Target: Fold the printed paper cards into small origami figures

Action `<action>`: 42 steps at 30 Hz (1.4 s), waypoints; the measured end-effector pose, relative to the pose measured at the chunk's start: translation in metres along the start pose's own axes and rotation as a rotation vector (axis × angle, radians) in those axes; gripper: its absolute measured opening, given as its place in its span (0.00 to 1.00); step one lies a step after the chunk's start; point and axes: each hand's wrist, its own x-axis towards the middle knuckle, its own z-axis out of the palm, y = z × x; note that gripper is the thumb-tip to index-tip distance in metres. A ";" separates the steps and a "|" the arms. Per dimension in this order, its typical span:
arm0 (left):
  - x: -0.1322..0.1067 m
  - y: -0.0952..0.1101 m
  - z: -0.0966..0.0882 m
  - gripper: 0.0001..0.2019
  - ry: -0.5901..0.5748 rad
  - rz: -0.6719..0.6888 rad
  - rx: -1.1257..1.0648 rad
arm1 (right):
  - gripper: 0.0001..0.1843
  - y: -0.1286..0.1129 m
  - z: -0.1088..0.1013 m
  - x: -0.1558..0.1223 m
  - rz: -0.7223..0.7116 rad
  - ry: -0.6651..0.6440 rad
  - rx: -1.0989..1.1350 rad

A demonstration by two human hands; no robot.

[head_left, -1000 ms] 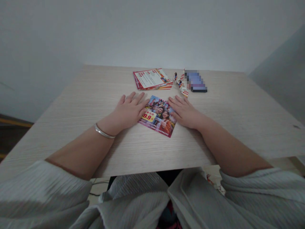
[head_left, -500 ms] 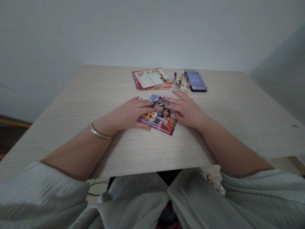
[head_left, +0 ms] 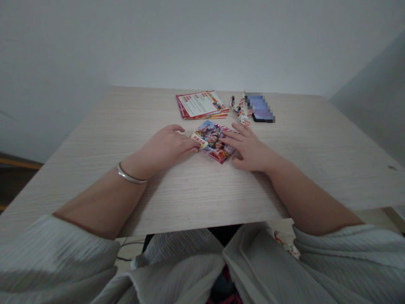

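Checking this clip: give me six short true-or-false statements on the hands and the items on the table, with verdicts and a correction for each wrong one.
1. The right hand touches the printed flyer. True.
2. Crumpled printed paper lies between the stack of flyers and the smartphone. True.
3. The smartphone lies to the left of the stack of flyers. False: it lies to the right.
4. A silver bangle is on the wrist of the left hand. True.
5. The left hand rests on the stack of flyers. False: it is at the left edge of the printed flyer.
6. The stack of flyers is nearer the person than the printed flyer. False: it is farther away.
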 end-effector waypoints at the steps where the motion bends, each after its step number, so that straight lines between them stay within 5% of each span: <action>1: 0.001 0.002 -0.001 0.23 0.009 -0.036 0.030 | 0.38 0.000 0.000 0.000 -0.010 0.003 0.001; 7: 0.004 0.011 -0.005 0.20 0.065 -0.294 -0.004 | 0.25 -0.005 0.000 0.006 -0.014 0.092 0.024; 12: 0.004 0.014 -0.001 0.16 0.127 -0.385 -0.148 | 0.22 -0.007 0.004 0.013 0.187 0.125 0.067; 16: 0.007 0.021 0.002 0.26 0.113 -0.475 -0.254 | 0.16 -0.013 0.009 0.017 0.368 0.183 0.135; 20: 0.012 0.027 0.001 0.28 0.034 -0.473 -0.181 | 0.29 -0.020 0.010 0.021 0.444 0.175 0.083; 24: 0.013 0.026 0.001 0.23 -0.087 -0.454 -0.018 | 0.31 -0.024 0.007 0.023 0.422 0.105 -0.029; 32: 0.001 0.020 0.012 0.22 -0.017 -0.416 0.111 | 0.29 -0.021 0.002 0.018 0.414 0.016 -0.183; 42: 0.001 0.005 0.012 0.21 0.139 -0.384 -0.062 | 0.30 -0.007 0.009 0.011 0.307 0.381 0.223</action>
